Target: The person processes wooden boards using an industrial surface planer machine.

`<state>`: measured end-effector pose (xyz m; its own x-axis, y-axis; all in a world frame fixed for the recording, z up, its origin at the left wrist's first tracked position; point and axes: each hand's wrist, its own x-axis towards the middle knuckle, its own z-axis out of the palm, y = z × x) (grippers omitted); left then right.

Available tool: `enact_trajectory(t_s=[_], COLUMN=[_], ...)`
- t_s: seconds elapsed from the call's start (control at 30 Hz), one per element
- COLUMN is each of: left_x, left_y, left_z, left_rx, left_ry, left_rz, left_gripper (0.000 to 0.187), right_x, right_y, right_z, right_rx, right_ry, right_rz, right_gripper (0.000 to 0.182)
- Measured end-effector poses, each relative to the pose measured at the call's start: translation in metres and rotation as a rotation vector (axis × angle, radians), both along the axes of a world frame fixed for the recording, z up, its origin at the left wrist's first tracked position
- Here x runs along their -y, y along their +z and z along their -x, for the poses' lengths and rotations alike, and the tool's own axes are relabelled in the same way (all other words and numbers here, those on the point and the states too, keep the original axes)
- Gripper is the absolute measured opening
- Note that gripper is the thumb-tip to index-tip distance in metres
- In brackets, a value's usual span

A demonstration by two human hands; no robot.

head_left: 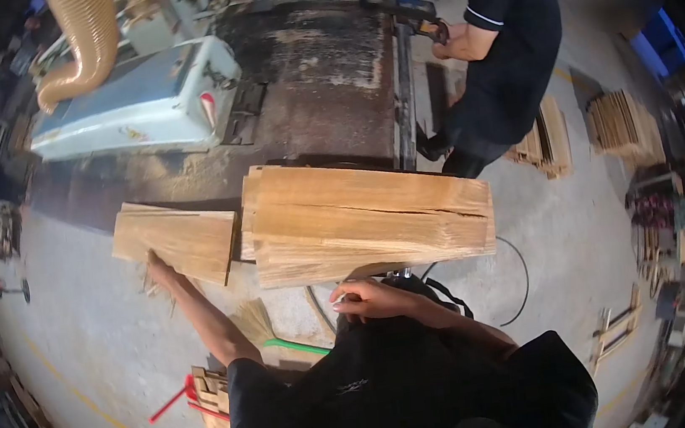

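Note:
My left hand (161, 271) reaches to the front edge of a short wooden board (181, 239) lying on a small stack at the left. One digit rests on the board's top face; the other fingers are mostly hidden beneath its edge. My right hand (369, 299) is held close to my body, its fingers curled. A small whitish spot shows at those fingers, too small to name. In front of that hand, and apart from it, lies a stack of longer wooden boards (367, 207); a dark crack runs along the top one.
A machine with a pale green housing (201, 86), a ribbed hose (90, 36) and a dark table (324, 123) stands ahead. A co-worker (514, 51) is at its right end. A green-handled broom (294, 346) and a wood pile (211, 398) are near my left side.

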<state>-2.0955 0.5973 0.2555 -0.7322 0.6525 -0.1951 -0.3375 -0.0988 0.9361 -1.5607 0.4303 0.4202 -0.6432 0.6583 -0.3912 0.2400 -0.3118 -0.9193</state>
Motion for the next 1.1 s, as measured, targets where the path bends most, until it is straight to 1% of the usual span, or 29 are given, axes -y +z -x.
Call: enact_trajectory(t_s=[0.03, 0.07, 0.1, 0.13, 0.2, 0.27, 0.3, 0.33, 0.37, 0.43, 0.47, 0.5, 0.53, 0.57, 0.6, 0.63, 0.67, 0.7, 0.73, 0.77, 0.8, 0.83, 0.87, 0.9, 0.93, 0.97, 1.03, 1.1], left_x=[-0.009, -0.017, -0.020, -0.017, -0.024, -0.029, -0.021, -0.007, -0.003, 0.004, 0.006, 0.002, -0.003, -0.003, -0.003, -0.003, -0.004, -0.003, -0.002, -0.002, -0.005, -0.008, -0.009, -0.007, -0.006, -0.006, -0.006, -0.004], left_y=[-0.002, -0.001, 0.012, 0.017, -0.004, -0.022, -0.012, 0.038, 0.034, 0.021, 0.015, 0.006, 0.001, -0.004, 0.000, 0.007, 0.012, 0.015, 0.016, 0.017, 0.020, 0.023, 0.025, 0.024, 0.024, 0.023, 0.024, 0.027], left_z=[0.007, 0.009, 0.000, -0.008, -0.026, -0.036, -0.065, -0.121, -0.132, -0.152, -0.157, -0.154, -0.153, -0.152, -0.156, -0.159, -0.162, -0.167, -0.175, -0.183, -0.184, -0.186, -0.188, -0.190, -0.192, -0.193, -0.196, -0.200], left_rx=[0.031, 0.062, 0.060, 0.064, 0.091, -0.830, -0.717, -0.560, -0.485, -0.334, -0.329, -0.332, -0.352, -0.363, -0.372, -0.277, -0.180, -0.081, -0.079, -0.203, -0.267, -0.330, -0.378, -0.403, -0.428, -0.374, -0.293, -0.264], left_ry=[0.145, 0.292, 0.217, 0.151, 0.106, 0.100, 0.192, 0.187, 0.174, 0.157, 0.125, 0.142, 0.219, 0.252, 0.283, 0.213, 0.143, 0.077, 0.077, 0.171, 0.221, 0.272, 0.299, 0.304, 0.310, 0.269, 0.241, 0.243], left_rz=[-0.029, -0.055, -0.055, -0.053, 0.007, 0.402, 0.366, 0.445, 0.413, 0.355, 0.200, 0.202, 0.325, 0.386, 0.447, 0.447, 0.446, 0.447, 0.445, 0.544, 0.584, 0.628, 0.687, 0.721, 0.755, 0.631, 0.439, 0.385], left_gripper=[0.044, 0.043, 0.044, 0.047, 0.074, 0.101, 0.107, 0.101, 0.097, 0.093, 0.094, 0.094, 0.095, 0.096, 0.097, 0.088, 0.080, 0.072, 0.072, 0.090, 0.099, 0.108, 0.107, 0.106, 0.106, 0.103, 0.095, 0.086], right_x=[-0.002, -0.003, -0.001, 0.004, 0.013, 0.022, 0.027, 0.033, 0.038, 0.044, 0.048, 0.052, 0.053, 0.053, 0.050, 0.047, 0.048, 0.049, 0.048, 0.053, 0.052, 0.050, 0.050, 0.050, 0.051, 0.055, 0.065, 0.072], right_y=[-0.001, -0.002, -0.005, -0.010, -0.021, -0.022, -0.027, -0.034, -0.041, -0.059, -0.077, -0.098, -0.105, -0.111, -0.111, -0.112, -0.114, -0.117, -0.121, -0.129, -0.133, -0.138, -0.144, -0.152, -0.173, -0.198, -0.205, -0.206], right_z=[-0.006, -0.013, -0.021, -0.028, -0.044, -0.060, -0.068, -0.076, -0.083, -0.101, -0.107, -0.111, -0.115, -0.124, -0.131, -0.136, -0.137, -0.137, -0.137, -0.138, -0.137, -0.136, -0.136, -0.137, -0.139, -0.139, -0.142, -0.148], right_rx=[-0.007, 0.040, 0.091, 0.096, 0.099, 0.068, 0.093, 0.118, 0.111, -0.093, -0.093, -0.037, 0.018, 0.016, 0.109, 0.205, 0.211, 0.241, 0.268, 0.285, 0.280, 0.049, -0.178, -0.159, -0.157, -0.158, -0.145, 0.276], right_ry=[-0.025, 0.019, 0.066, 0.054, 0.030, 0.006, -0.044, -0.090, -0.071, -0.364, -0.340, -0.350, -0.362, -0.360, -0.257, -0.154, -0.162, -0.127, -0.088, -0.025, -0.023, -0.204, -0.368, -0.342, -0.352, -0.334, -0.333, -0.169], right_rz=[0.001, 0.037, 0.075, 0.085, 0.063, 0.073, 0.073, 0.075, 0.080, 0.324, 0.326, 0.047, -0.233, -0.232, -0.462, -0.691, -0.691, -0.754, -0.818, -0.852, -0.863, -0.322, 0.231, 0.211, 0.215, 0.072, -0.063, -0.320], right_gripper=[0.036, 0.037, 0.038, 0.038, 0.040, 0.040, 0.039, 0.037, 0.037, 0.027, 0.027, 0.027, 0.027, 0.027, 0.027, 0.028, 0.028, 0.028, 0.030, 0.027, 0.027, 0.027, 0.027, 0.027, 0.027, 0.027, 0.028, 0.037])
